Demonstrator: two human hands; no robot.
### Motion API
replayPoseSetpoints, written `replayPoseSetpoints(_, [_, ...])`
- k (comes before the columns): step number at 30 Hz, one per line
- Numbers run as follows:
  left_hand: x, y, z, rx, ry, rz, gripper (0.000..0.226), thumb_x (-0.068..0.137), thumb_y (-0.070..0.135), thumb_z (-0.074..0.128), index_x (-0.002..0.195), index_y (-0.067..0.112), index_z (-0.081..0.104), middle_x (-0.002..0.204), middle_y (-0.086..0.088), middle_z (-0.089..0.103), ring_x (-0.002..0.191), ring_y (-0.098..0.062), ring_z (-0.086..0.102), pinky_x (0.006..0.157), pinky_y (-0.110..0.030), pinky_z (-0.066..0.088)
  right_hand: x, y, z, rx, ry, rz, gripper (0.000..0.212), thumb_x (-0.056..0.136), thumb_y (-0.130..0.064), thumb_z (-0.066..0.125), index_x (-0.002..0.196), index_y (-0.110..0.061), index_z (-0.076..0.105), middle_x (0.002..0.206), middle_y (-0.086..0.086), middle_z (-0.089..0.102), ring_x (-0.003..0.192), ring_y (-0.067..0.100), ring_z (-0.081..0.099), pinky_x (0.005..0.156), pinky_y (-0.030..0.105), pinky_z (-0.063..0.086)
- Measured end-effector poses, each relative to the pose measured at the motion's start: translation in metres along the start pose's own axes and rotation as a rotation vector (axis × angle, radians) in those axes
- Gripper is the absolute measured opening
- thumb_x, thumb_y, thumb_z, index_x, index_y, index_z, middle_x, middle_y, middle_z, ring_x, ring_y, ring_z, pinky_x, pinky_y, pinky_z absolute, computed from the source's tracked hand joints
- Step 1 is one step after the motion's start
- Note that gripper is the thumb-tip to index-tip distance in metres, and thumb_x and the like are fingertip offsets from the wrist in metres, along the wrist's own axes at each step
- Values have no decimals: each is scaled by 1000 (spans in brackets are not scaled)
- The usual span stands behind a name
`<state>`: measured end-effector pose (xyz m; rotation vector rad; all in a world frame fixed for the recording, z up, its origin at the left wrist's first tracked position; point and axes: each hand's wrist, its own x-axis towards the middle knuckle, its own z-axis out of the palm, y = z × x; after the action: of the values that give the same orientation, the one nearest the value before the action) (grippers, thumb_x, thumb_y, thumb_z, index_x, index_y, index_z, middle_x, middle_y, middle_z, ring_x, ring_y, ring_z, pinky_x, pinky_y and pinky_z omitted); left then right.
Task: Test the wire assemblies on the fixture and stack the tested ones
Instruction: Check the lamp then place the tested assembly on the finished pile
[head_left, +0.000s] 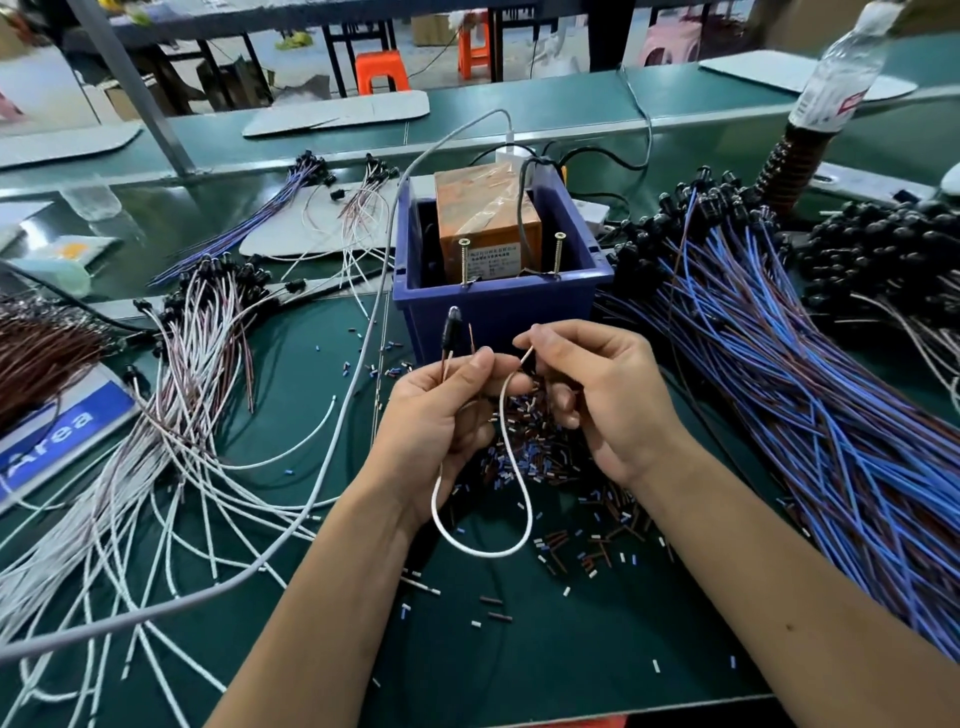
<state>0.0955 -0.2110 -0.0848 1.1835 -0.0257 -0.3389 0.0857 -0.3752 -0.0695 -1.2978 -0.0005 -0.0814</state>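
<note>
My left hand (439, 410) pinches a wire assembly just below its black lamp head (451, 327), which stands upright beside a bare brown wire end. From it a white wire (511, 493) loops down and up to my right hand (597, 389), which pinches the stripped tip between thumb and forefinger. Both hands hover just in front of the fixture, a blue bin (498, 301) holding an orange transformer (485, 218) with two upright screws (464, 260) at its front rim. A pile of white and brown assemblies (197, 374) lies left; blue and brown ones (810, 374) lie right.
Several short cut bits of wire insulation (550, 467) litter the green mat beneath my hands. A grey cable (332, 431) runs across the mat to the fixture. A plastic water bottle (836, 73) stands at the back right. A blue-and-white sign (57, 436) lies at the left.
</note>
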Motion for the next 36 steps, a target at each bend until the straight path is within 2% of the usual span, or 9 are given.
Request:
replayPoseSetpoints(4, [-2, 4, 1, -14, 7, 27, 23, 85, 31, 69, 80, 13, 82, 76, -10, 76, 46, -8, 45, 48, -15, 46, 7, -1, -8, 133, 110, 33, 23, 98, -20, 68, 79, -15, 80, 62, 0, 54, 44, 10, 38, 39, 22, 26])
replayPoseSetpoints(7, [-2, 4, -1, -32, 58, 77, 23, 85, 34, 70, 83, 15, 83, 79, -9, 77, 67, -16, 43, 60, -23, 46, 8, 2, -11, -10, 103, 51, 30, 87, -43, 76, 72, -17, 77, 59, 0, 53, 42, 9, 37, 37, 21, 27])
replayPoseSetpoints(10, [-3, 4, 2, -8, 101, 205, 24, 88, 33, 70, 85, 13, 82, 79, -12, 76, 55, -15, 48, 51, -19, 44, 3, 10, -4, -85, -42, 52, 40, 80, -53, 77, 80, -13, 78, 61, 1, 58, 40, 9, 41, 36, 19, 31])
replayPoseSetpoints(14, [-1, -1, 3, 133, 267, 459, 17, 96, 22, 70, 88, 13, 82, 80, -13, 76, 71, -26, 68, 71, -37, 57, -1, 13, 2, -135, -255, 48, 20, 87, -36, 81, 94, -17, 78, 74, 8, 71, 42, 11, 49, 37, 22, 40])
replayPoseSetpoints(19, [-1, -1, 5, 235, 303, 586, 18, 99, 25, 67, 91, 18, 81, 76, -6, 74, 59, -19, 65, 50, -30, 51, -6, 13, 6, -197, -336, 35, 5, 92, -19, 79, 88, -20, 76, 79, 13, 76, 43, 10, 51, 38, 19, 38])
replayPoseSetpoints(24, [-4, 4, 4, 440, 495, 874, 24, 102, 35, 61, 104, 18, 78, 84, 2, 76, 76, -7, 70, 71, -19, 48, -9, 1, 6, -142, -329, -91, 11, 97, -5, 68, 89, -12, 69, 75, 9, 70, 48, 6, 45, 42, 15, 34])
replayPoseSetpoints(29, [-10, 6, 1, 394, 582, 851, 26, 106, 25, 53, 112, 15, 76, 56, -4, 40, 51, -16, 35, 50, -28, 31, -10, -2, 6, -56, -198, -231, 14, 101, 3, 57, 92, -8, 56, 77, 14, 70, 46, 16, 37, 42, 17, 32])
replayPoseSetpoints(33, [-13, 8, 4, 359, 588, 825, 43, 105, 19, 45, 71, -2, 60, 57, -25, 37, 53, -26, 35, 66, -64, 47, -6, -2, 4, -168, 56, -385, 10, 97, 6, 61, 94, -3, 60, 68, 13, 64, 53, 9, 55, 55, 19, 44])
replayPoseSetpoints(36, [-12, 9, 3, 464, 660, 827, 39, 102, 9, 51, 64, 14, 60, 59, -17, 54, 58, -13, 50, 58, -36, 46, -3, -1, 1, -289, 247, -482, 11, 99, -6, 66, 88, -3, 64, 65, 11, 58, 56, 17, 53, 55, 27, 44])
